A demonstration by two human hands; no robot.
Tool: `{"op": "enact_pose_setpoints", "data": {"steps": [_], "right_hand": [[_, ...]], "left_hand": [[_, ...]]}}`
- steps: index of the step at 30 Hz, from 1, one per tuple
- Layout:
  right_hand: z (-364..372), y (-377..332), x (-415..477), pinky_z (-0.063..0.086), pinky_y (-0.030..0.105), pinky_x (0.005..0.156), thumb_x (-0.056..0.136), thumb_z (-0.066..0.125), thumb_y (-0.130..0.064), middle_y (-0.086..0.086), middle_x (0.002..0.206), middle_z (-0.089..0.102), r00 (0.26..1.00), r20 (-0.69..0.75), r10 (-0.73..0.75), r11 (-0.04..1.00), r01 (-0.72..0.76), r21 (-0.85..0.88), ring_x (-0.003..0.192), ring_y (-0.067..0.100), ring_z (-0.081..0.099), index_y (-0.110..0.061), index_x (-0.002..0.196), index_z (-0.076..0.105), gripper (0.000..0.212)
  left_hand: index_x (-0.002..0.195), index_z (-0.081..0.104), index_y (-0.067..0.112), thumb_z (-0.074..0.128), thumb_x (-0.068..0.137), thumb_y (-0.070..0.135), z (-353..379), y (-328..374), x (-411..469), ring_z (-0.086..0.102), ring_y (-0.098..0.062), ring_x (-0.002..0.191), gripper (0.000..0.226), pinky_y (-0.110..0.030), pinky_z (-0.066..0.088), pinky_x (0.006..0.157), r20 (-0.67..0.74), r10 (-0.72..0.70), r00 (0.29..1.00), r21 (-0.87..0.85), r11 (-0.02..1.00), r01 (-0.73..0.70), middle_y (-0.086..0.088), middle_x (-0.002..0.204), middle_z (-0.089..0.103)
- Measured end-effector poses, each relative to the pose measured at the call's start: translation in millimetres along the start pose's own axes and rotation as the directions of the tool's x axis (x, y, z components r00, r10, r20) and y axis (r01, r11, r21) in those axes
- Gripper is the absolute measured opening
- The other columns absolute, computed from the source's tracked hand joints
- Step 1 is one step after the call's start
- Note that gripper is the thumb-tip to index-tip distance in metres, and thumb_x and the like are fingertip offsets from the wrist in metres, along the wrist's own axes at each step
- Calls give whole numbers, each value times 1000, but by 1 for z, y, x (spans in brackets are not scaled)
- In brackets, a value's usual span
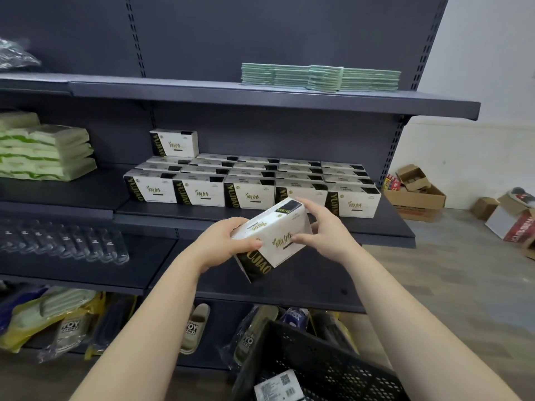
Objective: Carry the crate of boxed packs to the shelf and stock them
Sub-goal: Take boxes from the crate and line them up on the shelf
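I hold one white and black boxed pack (269, 241) tilted in front of the dark shelf (289, 212). My left hand (223, 244) grips its left end and my right hand (324, 230) grips its right side. Several identical packs (252, 186) stand in rows on the middle shelf, with one more pack (175, 143) stacked on top at the back left. The black perforated crate (324, 369) sits at the bottom of view below my arms, with a pack (278, 386) lying inside it.
Green wrapped packs (43, 149) lie on the shelf to the left, and flat green packs (321, 78) on the shelf above. Clear bottles (66, 244) fill a lower left shelf. Bagged slippers (194, 328) lie at floor level. Cardboard boxes (414, 195) sit on the floor at right.
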State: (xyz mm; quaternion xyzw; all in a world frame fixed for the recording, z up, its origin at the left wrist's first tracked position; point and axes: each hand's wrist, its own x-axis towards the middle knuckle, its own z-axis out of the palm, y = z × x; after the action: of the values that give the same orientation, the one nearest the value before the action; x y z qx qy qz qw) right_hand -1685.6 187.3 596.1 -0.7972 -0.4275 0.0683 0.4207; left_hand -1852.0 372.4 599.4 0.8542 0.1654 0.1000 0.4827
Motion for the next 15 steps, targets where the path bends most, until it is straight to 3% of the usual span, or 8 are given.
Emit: {"op": "enact_pose_setpoints", "data": {"steps": [3,6,8,11,15], "right_hand": [[0,-6,9,45,40,105,70,87,-21,-14,144,44,997,73,1,998,4,-63,118,11,51,-38,149,31,98],[5,-10,20,39,32,109,71,86,-29,-12,142,44,993,113,-16,990,32,-134,127,9,43,-33,148,35,92],[13,-12,29,38,27,103,72,84,-38,-8,136,46,993,113,-15,984,35,-176,125,10,44,-34,145,39,85],[27,-15,47,42,28,93,68,84,-48,-6,125,46,997,73,1,973,16,-230,115,13,48,-40,138,43,81],[41,-21,84,41,28,87,69,84,-46,-6,128,43,1000,-14,5,968,-8,-251,116,16,48,-34,136,45,78]], "left_hand": [[114,63,32,72,79,43,-14,4,6,66,-10,100,38,-44,52,93,91,26,995,127,991,-38,10,107,70],[120,59,29,68,87,35,-24,6,16,59,-13,103,35,-40,49,94,114,46,992,307,949,-80,7,112,61],[129,53,29,65,90,32,-30,6,25,53,-13,104,41,-34,45,94,92,49,995,412,908,-83,7,112,51],[132,48,32,64,90,38,-41,-1,43,51,-15,105,45,-41,41,99,74,63,995,497,863,-92,10,110,47],[143,38,32,61,92,39,-64,-6,73,47,-17,117,56,-42,35,103,31,127,991,576,808,-121,8,125,44]]}}
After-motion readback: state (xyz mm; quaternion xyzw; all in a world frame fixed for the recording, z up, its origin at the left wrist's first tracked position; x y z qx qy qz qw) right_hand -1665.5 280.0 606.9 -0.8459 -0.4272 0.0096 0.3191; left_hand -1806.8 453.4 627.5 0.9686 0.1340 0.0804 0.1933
